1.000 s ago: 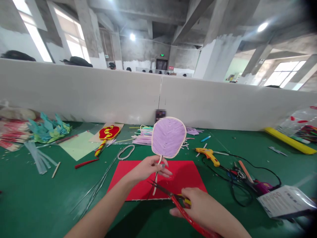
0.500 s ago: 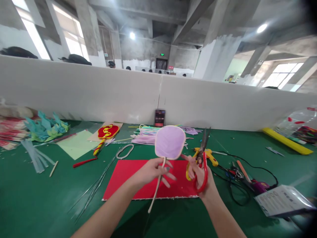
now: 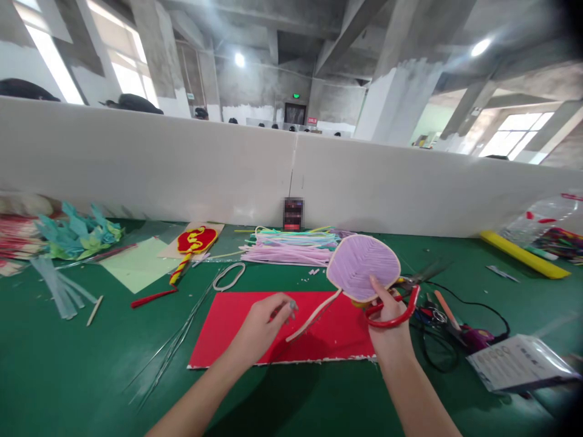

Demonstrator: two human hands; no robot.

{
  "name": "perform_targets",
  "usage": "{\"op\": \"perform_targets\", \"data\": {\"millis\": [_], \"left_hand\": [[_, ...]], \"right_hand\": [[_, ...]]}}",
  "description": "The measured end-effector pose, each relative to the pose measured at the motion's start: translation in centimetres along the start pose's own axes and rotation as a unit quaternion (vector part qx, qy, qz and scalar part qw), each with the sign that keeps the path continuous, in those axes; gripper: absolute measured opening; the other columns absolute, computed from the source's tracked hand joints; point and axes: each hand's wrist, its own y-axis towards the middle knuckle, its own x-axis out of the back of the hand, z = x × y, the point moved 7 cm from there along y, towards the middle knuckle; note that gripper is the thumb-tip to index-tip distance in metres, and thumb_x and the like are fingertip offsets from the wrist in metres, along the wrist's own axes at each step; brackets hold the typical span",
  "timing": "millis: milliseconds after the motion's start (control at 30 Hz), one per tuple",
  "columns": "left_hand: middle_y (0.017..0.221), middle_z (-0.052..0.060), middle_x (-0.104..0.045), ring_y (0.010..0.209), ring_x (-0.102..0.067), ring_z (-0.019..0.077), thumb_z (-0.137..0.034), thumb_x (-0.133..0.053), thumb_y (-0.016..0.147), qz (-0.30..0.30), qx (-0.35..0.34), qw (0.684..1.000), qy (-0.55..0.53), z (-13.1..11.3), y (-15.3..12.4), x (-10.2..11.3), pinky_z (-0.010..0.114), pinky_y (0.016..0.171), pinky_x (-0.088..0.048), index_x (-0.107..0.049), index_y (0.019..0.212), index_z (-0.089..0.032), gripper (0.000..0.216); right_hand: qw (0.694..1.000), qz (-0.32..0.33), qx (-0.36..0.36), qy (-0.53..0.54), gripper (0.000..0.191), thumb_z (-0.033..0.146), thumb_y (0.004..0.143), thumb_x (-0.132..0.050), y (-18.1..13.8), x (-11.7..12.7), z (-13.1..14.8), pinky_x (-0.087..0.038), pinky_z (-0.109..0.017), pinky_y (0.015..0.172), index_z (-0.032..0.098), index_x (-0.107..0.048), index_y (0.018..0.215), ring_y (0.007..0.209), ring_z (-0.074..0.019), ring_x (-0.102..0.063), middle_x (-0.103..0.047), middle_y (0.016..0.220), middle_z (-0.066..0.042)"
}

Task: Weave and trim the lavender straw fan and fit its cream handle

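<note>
Jutting above right grip [image 3: 390, 308]: fan [image 3: 359, 264]

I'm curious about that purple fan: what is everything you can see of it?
The purple fan has a broad, rounded face of soft-looking strips slanting into a herringbone pattern, edged by a thin cream rim. Its slender pale stem runs toward the lower left, over the red sheet; whether it touches that is unclear. The right hand's grip holds the fan tilted, the thumb lying across the lower part of the face.
</note>
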Motion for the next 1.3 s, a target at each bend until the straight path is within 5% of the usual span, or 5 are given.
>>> {"op": "perform_targets", "data": {"millis": [200, 367, 567, 1000, 1300], "left_hand": [[0.065, -0.001, -0.059, 0.060, -0.051, 0.0123, -0.038, -0.034, 0.087, 0.122, -0.028, 0.987, 0.102, 0.2, -0.9, -2.7, 0.021, 0.056, -0.033, -0.059, 0.080, -0.020, 0.031], [0.064, -0.002, -0.057, 0.059, -0.050, 0.0128, -0.036, -0.032, 0.088, 0.085, -0.023, 0.990, 0.107, 1.8, -0.5, -2.0, 0.021, 0.057, -0.032, -0.059, 0.082, -0.021, 0.032], [0.067, 0.000, -0.062, 0.061, -0.056, 0.0147, -0.035, -0.033, 0.088, -0.015, -0.006, 0.994, 0.109, 2.9, -0.5, 0.3, 0.022, 0.056, -0.033, -0.060, 0.084, -0.021, 0.030], [0.077, 0.006, -0.071, 0.061, -0.062, 0.0185, -0.035, -0.032, 0.089, -0.060, -0.005, 0.967, 0.247, 2.9, -0.9, 1.3, 0.024, 0.052, -0.033, -0.061, 0.107, -0.022, 0.036], [0.074, 0.006, -0.070, 0.062, -0.063, 0.0182, -0.036, -0.031, 0.090, -0.076, 0.007, 0.963, 0.259, 3.0, -1.0, 1.8, 0.024, 0.053, -0.033, -0.061, 0.103, -0.022, 0.036]], "right_hand": [[1.000, -0.005, 0.015, 0.011, 0.031, 0.029, 0.057, -0.075, -0.2, -0.8, 0.3, -0.036, -0.017, 0.039, 0.019, -0.049, 0.070, 0.041, -0.0051, -0.044, -0.047, 0.052, 0.011], [1.000, 0.022, 0.007, -0.022, 0.037, 0.038, 0.055, -0.076, 0.0, -1.6, -0.4, -0.038, -0.017, 0.039, 0.018, -0.051, 0.075, 0.050, -0.0080, -0.053, -0.058, 0.063, 0.006], [0.983, 0.160, -0.079, -0.048, 0.040, 0.047, 0.066, -0.066, -0.3, -0.9, -3.1, -0.026, -0.014, 0.028, 0.019, -0.039, 0.057, 0.030, -0.0024, -0.030, -0.041, 0.045, 0.010], [0.789, 0.438, -0.097, -0.420, 0.047, 0.067, 0.066, -0.050, -9.9, -1.2, -5.3, -0.025, -0.018, 0.035, 0.020, -0.049, 0.065, 0.039, -0.0051, -0.028, -0.036, 0.053, 0.006], [0.784, 0.430, -0.098, -0.436, 0.048, 0.069, 0.063, -0.050, -8.5, -0.7, -6.1, -0.033, -0.022, 0.047, 0.021, -0.046, 0.060, 0.048, -0.0104, -0.035, -0.035, 0.053, 0.004]]}}
